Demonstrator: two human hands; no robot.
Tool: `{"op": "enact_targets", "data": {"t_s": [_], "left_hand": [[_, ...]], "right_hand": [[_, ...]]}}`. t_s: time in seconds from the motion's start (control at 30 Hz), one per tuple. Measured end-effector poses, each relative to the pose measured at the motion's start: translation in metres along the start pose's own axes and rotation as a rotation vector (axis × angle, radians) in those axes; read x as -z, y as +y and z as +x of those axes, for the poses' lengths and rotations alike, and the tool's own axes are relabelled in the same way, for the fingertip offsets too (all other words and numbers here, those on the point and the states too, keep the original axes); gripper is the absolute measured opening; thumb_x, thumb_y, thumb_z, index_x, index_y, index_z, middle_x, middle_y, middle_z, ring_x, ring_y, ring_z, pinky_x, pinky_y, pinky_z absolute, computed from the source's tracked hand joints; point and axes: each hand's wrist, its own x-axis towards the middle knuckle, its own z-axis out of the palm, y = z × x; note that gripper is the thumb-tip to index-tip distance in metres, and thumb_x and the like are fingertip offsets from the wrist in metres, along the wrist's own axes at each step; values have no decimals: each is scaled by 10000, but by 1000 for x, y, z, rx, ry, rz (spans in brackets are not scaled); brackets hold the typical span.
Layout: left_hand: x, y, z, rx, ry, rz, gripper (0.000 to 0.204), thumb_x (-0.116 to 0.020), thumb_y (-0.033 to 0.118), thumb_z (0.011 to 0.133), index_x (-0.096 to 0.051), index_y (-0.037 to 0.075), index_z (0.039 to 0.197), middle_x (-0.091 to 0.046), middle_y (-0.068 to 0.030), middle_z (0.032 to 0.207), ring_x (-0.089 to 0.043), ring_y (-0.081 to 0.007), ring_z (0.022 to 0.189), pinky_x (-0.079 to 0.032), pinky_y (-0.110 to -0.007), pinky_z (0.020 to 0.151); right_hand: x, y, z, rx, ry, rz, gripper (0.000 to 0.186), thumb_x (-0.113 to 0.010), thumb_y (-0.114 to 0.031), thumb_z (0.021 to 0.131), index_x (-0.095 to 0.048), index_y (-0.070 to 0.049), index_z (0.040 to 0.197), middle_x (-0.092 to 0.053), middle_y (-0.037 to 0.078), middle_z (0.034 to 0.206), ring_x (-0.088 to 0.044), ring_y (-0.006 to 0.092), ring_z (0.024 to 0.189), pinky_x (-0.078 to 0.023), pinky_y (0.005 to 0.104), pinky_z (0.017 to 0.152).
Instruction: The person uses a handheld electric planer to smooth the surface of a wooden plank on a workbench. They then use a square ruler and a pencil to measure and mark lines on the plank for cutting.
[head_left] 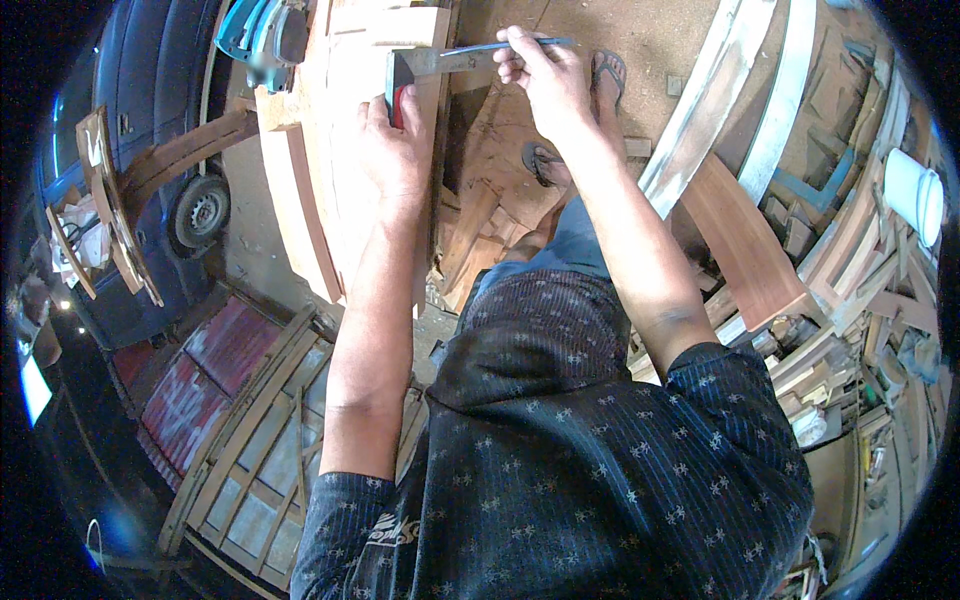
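Observation:
At the top of the head view my left hand [398, 150] is closed on a try square. Its dark and red stock [400, 88] is pressed among the fingers at the edge of a pale wooden board [345, 150], and its metal blade [435, 63] points right. My right hand [545, 85] pinches a long, thin blue pencil [475, 48], whose left end is close to the blade. Light wood pieces lie on the board just beyond the square.
A teal power tool [265, 35] sits at the board's far left. Beyond it stands a dark blue vehicle [150, 90]. Long planks [710, 95], a curved reddish board [745, 245], heaped offcuts and a white bucket [912, 195] fill the right. A slatted wooden frame [265, 450] leans lower left.

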Motion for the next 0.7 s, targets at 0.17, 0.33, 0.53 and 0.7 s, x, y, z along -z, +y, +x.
{"op": "enact_targets", "data": {"t_s": [0.17,0.33,0.53,0.7], "left_hand": [[0,2,1,22,-4,24,376,-703,323,970,-683,-33,852,-655,-208,805,-652,-399,758,-508,-490,729],[0,2,0,40,-11,2,374,-699,327,971,-688,-30,860,-654,-202,797,-663,-389,761,-515,-483,720],[-3,-2,-1,22,3,19,387,-694,338,972,-690,-36,872,-655,-213,811,-662,-407,767,-520,-479,716],[-7,-5,-1,-27,41,21,390,-682,334,979,-691,-45,885,-658,-232,836,-657,-430,781,-519,-490,728]], "right_hand": [[-18,13,17,-13,-55,120,254,-715,-232,988,-744,13,1048,-734,88,844,-643,143,665,-540,293,624],[-24,21,23,-52,-136,41,323,-688,-299,1014,-720,-2,1137,-724,64,906,-650,133,746,-539,292,702],[19,44,29,-100,-106,16,273,-721,-269,996,-746,-30,1125,-735,27,888,-626,103,722,-524,268,647],[32,42,35,19,22,-409,268,-732,-285,993,-754,-50,1121,-745,14,911,-626,93,748,-531,270,677]]}}
